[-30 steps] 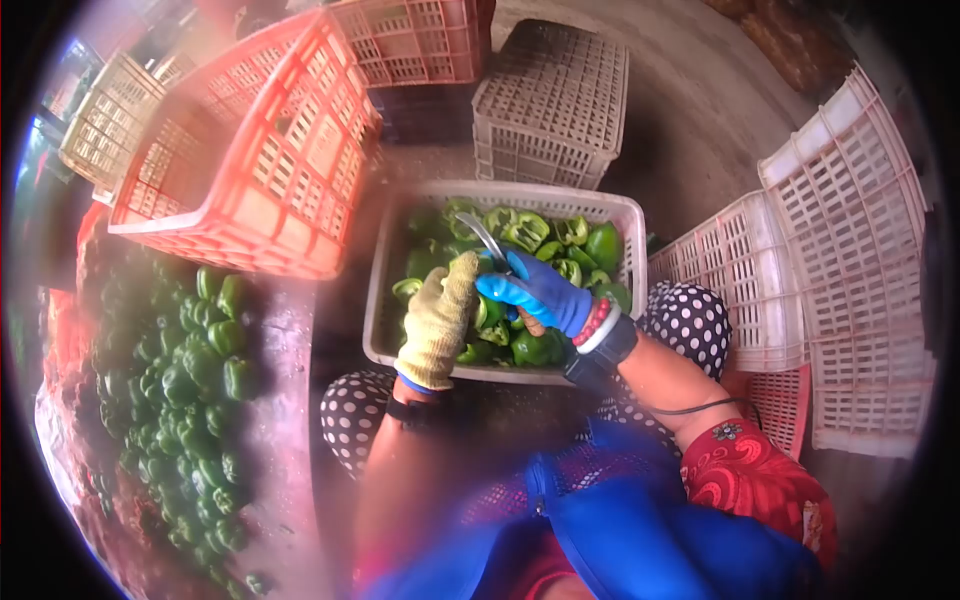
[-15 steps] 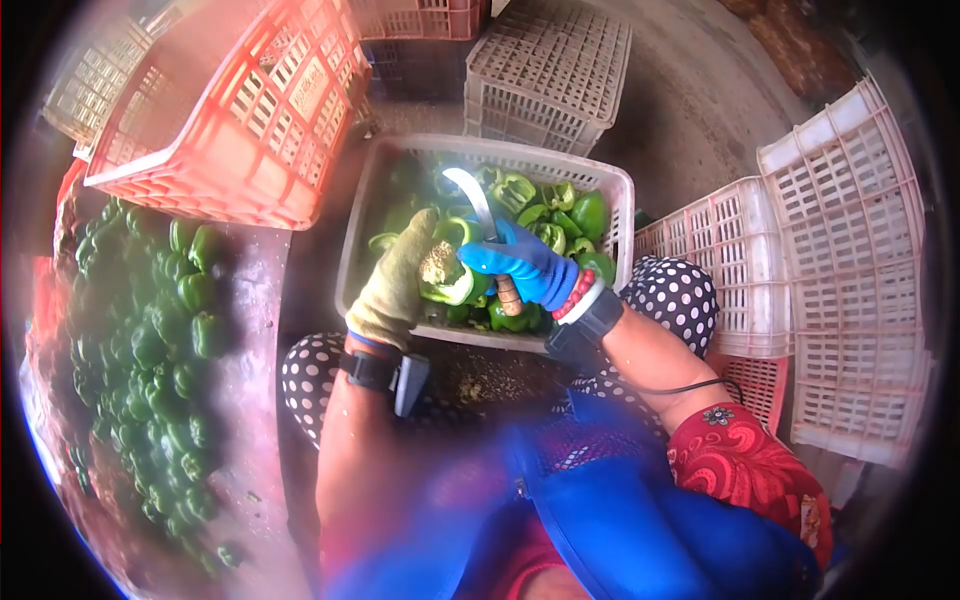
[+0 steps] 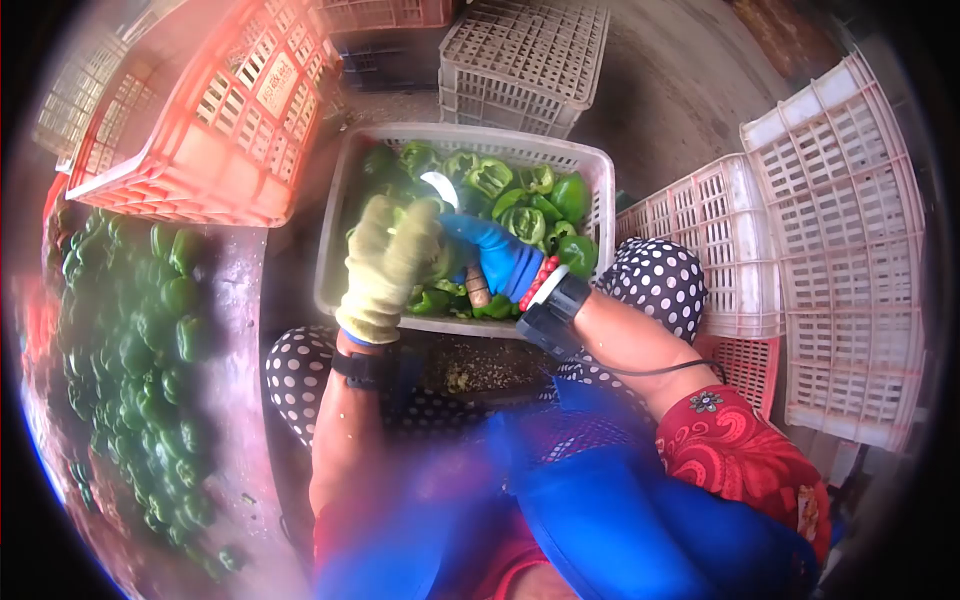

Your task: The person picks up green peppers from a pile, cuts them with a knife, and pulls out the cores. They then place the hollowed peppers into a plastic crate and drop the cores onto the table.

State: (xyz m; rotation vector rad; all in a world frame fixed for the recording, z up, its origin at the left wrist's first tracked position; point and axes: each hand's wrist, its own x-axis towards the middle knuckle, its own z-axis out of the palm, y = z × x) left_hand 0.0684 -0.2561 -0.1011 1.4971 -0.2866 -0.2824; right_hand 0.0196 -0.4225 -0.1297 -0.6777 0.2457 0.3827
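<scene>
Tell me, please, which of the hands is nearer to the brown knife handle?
Right. The right hand, in blue, grips the knife, whose brown handle sticks out toward the body. The left hand, in pale yellow, is left of the handle.

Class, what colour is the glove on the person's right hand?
The right glove is blue; the head view shows it.
</scene>
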